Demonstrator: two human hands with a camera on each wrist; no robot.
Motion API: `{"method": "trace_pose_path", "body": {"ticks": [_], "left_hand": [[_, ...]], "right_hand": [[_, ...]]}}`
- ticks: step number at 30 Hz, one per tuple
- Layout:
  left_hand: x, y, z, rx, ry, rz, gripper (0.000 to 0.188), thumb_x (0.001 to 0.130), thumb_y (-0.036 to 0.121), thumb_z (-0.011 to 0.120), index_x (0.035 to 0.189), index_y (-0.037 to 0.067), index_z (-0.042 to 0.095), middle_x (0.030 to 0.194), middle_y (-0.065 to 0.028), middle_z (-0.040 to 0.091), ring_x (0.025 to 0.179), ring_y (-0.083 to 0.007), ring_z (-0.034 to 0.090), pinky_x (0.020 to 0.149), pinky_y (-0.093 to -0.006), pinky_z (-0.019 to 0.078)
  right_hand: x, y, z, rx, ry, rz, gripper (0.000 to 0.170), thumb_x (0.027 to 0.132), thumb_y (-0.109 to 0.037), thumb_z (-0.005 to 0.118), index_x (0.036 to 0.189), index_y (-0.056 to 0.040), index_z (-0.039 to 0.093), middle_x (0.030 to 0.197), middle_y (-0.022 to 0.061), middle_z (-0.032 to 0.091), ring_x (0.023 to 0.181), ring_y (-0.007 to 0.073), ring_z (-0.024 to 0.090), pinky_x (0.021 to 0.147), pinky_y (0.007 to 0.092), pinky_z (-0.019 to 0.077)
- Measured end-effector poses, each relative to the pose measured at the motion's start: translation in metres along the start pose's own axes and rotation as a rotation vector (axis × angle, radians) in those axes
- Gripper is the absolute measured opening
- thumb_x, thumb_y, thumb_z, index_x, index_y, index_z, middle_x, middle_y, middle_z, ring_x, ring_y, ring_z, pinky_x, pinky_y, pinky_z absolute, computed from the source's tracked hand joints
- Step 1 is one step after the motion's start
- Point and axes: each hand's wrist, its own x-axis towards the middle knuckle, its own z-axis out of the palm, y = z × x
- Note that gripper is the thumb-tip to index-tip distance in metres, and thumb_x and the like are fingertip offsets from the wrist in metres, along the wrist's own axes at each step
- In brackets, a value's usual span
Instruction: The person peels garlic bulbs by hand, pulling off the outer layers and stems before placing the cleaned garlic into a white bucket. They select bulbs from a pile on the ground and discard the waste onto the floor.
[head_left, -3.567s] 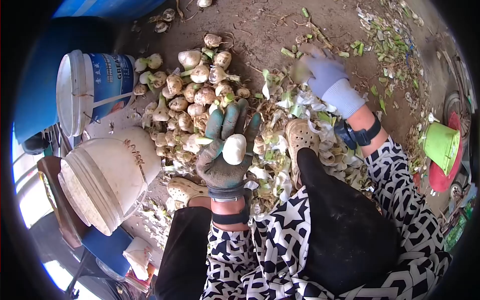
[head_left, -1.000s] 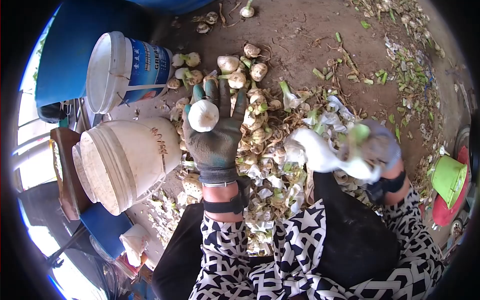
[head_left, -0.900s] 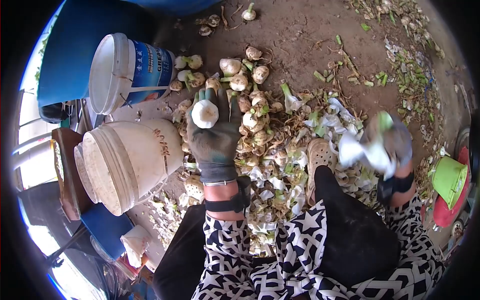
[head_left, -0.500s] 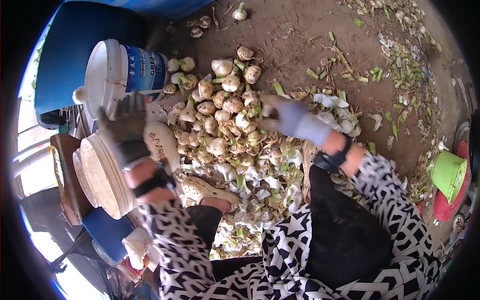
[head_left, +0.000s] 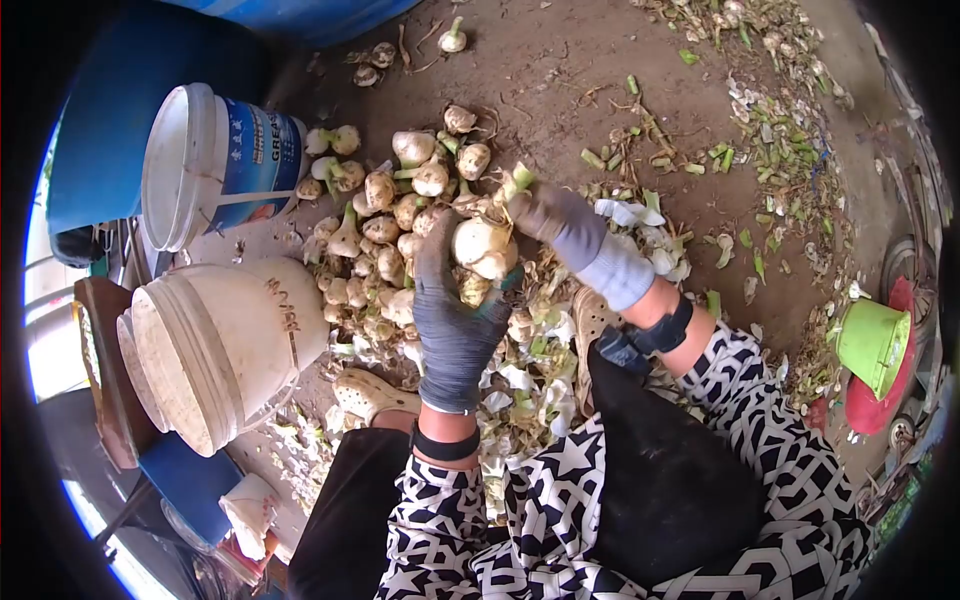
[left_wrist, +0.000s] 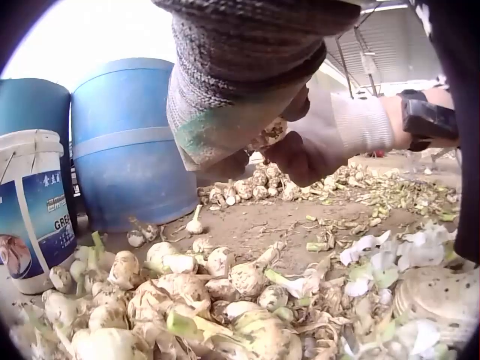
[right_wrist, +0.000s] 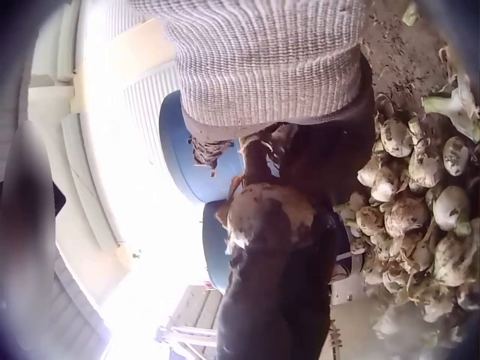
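My gloved left hand [head_left: 450, 325] holds a garlic bulb [head_left: 485, 247] with a dirty, pale skin, over the heap of unpeeled garlic [head_left: 385, 230]. Beside it my gloved right hand [head_left: 568, 228] grips the bulb's green stem [head_left: 518, 182] in curled fingers. The right wrist view shows the soil-marked bulb [right_wrist: 262, 214] between the two hands, with the dark left glove [right_wrist: 277, 292] under it. In the left wrist view the left glove [left_wrist: 232, 97] hides most of the bulb, and the right hand [left_wrist: 315, 142] meets it there.
A white bucket [head_left: 230, 340] and a blue-labelled grease bucket [head_left: 255, 160] lie left of the heap. Blue barrels [left_wrist: 124, 142] stand behind. Peeled skins [head_left: 530, 390] cover the ground between the clogs [head_left: 370, 392]. A green tub [head_left: 872, 345] is far right.
The left hand carried a peeled white bulb left to the buckets and let it go, then came back. The right hand dropped the skins and reached to the heap; both now hold another garlic bulb.
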Motion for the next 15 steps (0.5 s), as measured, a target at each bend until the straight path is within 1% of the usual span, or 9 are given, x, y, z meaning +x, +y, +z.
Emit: {"method": "trace_pose_path", "body": {"ticks": [1, 2, 7, 9, 10, 12, 13, 15], "left_hand": [[0.002, 0.006, 0.002, 0.147, 0.018, 0.079, 0.076, 0.071, 0.010, 0.082, 0.135, 0.001, 0.042, 0.127, -0.0142, 0.052, 0.116, -0.0235, 0.053, 0.099, -0.0341, 0.0440], [0.003, 0.013, 0.004, 0.248, 0.050, 0.139, 0.074, 0.070, 0.010, 0.082, 0.132, 0.001, 0.044, 0.122, -0.0157, 0.053, 0.113, -0.0256, 0.055, 0.096, -0.0347, 0.0460], [0.001, 0.010, 0.004, 0.268, 0.078, 0.157, 0.074, 0.070, 0.009, 0.081, 0.133, 0.001, 0.043, 0.124, -0.0160, 0.053, 0.114, -0.0260, 0.055, 0.096, -0.0351, 0.0458], [0.000, 0.010, 0.003, 0.194, 0.089, 0.152, 0.071, 0.073, 0.010, 0.079, 0.133, -0.001, 0.043, 0.123, -0.0192, 0.054, 0.112, -0.0304, 0.056, 0.098, -0.0364, 0.0439], [0.000, 0.011, 0.004, 0.195, 0.088, 0.153, 0.071, 0.073, 0.010, 0.079, 0.133, -0.001, 0.043, 0.123, -0.0192, 0.054, 0.112, -0.0304, 0.056, 0.098, -0.0364, 0.0439], [-0.001, 0.011, 0.006, -0.410, 0.032, -0.088, 0.063, 0.080, 0.020, 0.074, 0.132, 0.002, 0.045, 0.122, -0.0149, 0.055, 0.112, -0.0270, 0.057, 0.097, -0.0393, 0.0467], [-0.002, 0.010, 0.005, -0.409, 0.031, -0.086, 0.063, 0.080, 0.020, 0.074, 0.132, 0.002, 0.045, 0.122, -0.0149, 0.055, 0.112, -0.0270, 0.057, 0.097, -0.0393, 0.0467], [-0.002, 0.012, 0.001, -1.054, -0.129, -0.510, 0.057, 0.087, 0.038, 0.064, 0.130, 0.004, 0.047, 0.116, -0.0152, 0.059, 0.105, -0.0271, 0.060, 0.090, -0.0437, 0.0510]], "right_hand": [[-0.005, -0.002, 0.007, 0.137, 0.033, -0.033, 0.026, 0.089, -0.021, 0.066, 0.109, -0.0044, 0.066, 0.099, 0.0083, 0.070, 0.091, 0.0146, 0.065, 0.080, 0.0295, 0.0511], [-0.006, -0.005, 0.012, -0.027, 0.118, 0.091, 0.025, 0.090, -0.021, 0.065, 0.106, -0.0023, 0.066, 0.098, 0.0091, 0.070, 0.089, 0.0140, 0.064, 0.080, 0.0293, 0.0503], [-0.005, -0.018, 0.009, 0.023, 0.046, 0.077, 0.022, 0.091, -0.018, 0.062, 0.105, -0.0008, 0.066, 0.094, 0.0097, 0.070, 0.086, 0.0132, 0.063, 0.078, 0.0293, 0.0495], [-0.007, -0.025, 0.006, -0.193, 0.058, 0.055, 0.021, 0.092, -0.015, 0.060, 0.106, -0.0007, 0.065, 0.093, 0.0096, 0.070, 0.086, 0.0123, 0.063, 0.077, 0.0295, 0.0494], [-0.007, -0.026, 0.003, -0.192, 0.059, 0.055, 0.021, 0.092, -0.015, 0.060, 0.106, -0.0007, 0.065, 0.093, 0.0096, 0.070, 0.086, 0.0123, 0.063, 0.077, 0.0295, 0.0494], [-0.009, -0.027, -0.005, -0.126, -0.026, 0.056, 0.019, 0.093, -0.013, 0.058, 0.106, -0.0013, 0.065, 0.094, 0.0078, 0.070, 0.088, 0.0116, 0.062, 0.079, 0.0289, 0.0495], [-0.010, -0.028, -0.007, -0.125, -0.025, 0.054, 0.019, 0.093, -0.013, 0.058, 0.106, -0.0013, 0.065, 0.094, 0.0078, 0.070, 0.088, 0.0116, 0.062, 0.079, 0.0289, 0.0495], [-0.013, -0.030, -0.011, 0.233, -0.066, 0.174, 0.018, 0.094, -0.012, 0.057, 0.106, -0.0019, 0.065, 0.095, 0.0060, 0.070, 0.089, 0.0114, 0.062, 0.081, 0.0282, 0.0496]]}}
